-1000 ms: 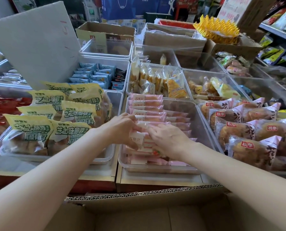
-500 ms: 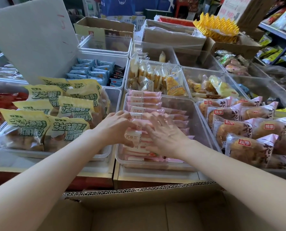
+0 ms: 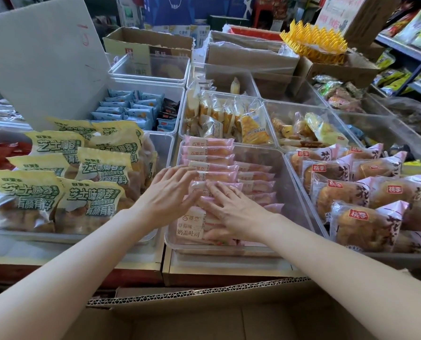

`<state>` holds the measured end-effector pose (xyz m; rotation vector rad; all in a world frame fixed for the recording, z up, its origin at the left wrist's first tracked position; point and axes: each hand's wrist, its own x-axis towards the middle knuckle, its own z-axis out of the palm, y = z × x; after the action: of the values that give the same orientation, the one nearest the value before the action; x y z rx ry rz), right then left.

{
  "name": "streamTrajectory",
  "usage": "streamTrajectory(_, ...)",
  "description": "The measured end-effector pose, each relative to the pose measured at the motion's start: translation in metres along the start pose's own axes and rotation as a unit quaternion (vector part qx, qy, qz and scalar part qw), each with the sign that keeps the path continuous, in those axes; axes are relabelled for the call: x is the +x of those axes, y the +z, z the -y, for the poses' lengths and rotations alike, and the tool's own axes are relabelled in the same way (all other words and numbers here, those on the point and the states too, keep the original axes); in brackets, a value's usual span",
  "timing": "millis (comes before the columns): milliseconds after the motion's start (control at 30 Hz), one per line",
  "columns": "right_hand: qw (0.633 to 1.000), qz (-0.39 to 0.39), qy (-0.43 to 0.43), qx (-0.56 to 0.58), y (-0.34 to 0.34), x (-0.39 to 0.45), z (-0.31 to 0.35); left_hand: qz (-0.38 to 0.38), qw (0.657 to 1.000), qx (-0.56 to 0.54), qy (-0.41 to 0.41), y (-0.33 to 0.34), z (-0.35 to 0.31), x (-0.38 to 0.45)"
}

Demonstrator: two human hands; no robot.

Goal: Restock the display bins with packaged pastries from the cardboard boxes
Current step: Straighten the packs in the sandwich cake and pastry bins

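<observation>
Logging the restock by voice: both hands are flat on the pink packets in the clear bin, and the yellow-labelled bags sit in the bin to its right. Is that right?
Not quite. The head view shows the yellow-labelled bags in the bin to the left of the clear bin. The rest holds: left hand and right hand lie flat on the pink packets.

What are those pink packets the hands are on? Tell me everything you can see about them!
The pink packets are small, flat, shiny plastic wrappers with pale printing and something light orange showing through. They lie overlapping in two rows inside a clear plastic bin; the left row is taller and runs from front to back, while the right row sits lower. The bin's right side is bare. The left hand and right hand rest on the left row with straight, spread fingers, pressing the packets flat.
</observation>
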<state>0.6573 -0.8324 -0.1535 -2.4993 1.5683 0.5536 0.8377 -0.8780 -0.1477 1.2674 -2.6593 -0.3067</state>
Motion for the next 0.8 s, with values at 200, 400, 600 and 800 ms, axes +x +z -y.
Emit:
streamTrajectory(200,0.996,0.015,0.088,0.006,0.004,0.006,0.003,0.146,0.984,0.080,-0.067,0.018,-0.005,0.006)
streamTrajectory(400,0.977,0.016,0.091,0.192,-0.034,0.010,-0.006,0.055,0.985,0.156,-0.057,0.000,-0.005,0.033)
streamTrajectory(600,0.975,-0.016,0.173,0.140,-0.020,0.054,-0.011,0.161,0.966,0.173,-0.105,0.017,-0.004,0.051)
streamTrajectory(800,0.977,-0.046,0.137,0.154,-0.015,0.051,-0.024,0.062,0.967,0.234,-0.084,0.013,-0.009,0.060)
